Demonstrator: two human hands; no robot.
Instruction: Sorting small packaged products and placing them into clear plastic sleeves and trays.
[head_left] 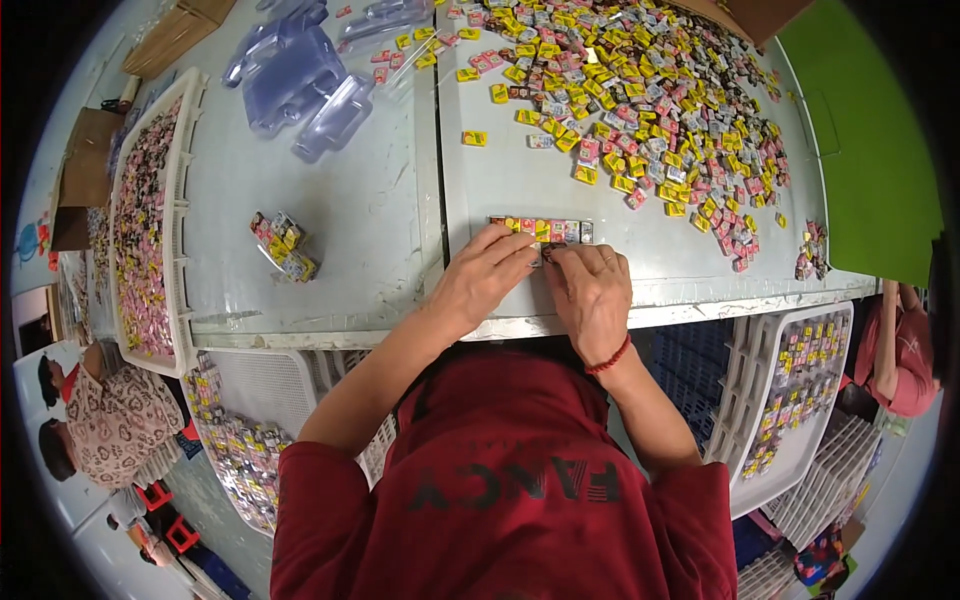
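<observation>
A short row of small coloured boxes [525, 224], yellow, pink and dark, lies near the front edge of the table. My left hand [480, 280] is at the row's near side, fingers bent together and their tips pressed on the boxes. Beside it my right hand [596, 295], with a red bead bracelet at the wrist, has its thumb and fingers closed at a small dark box [549, 250] by the row. The fingers partly hide the near boxes. Beyond the hands spreads a large loose heap of the same boxes [630, 120].
Clear plastic trays [300, 85] lie at the far left. A small bundle of boxes [284, 246] sits left of my hands, another [812, 252] at the right corner. White crates [185, 215] flank the table, and a person [900, 355] is at the right.
</observation>
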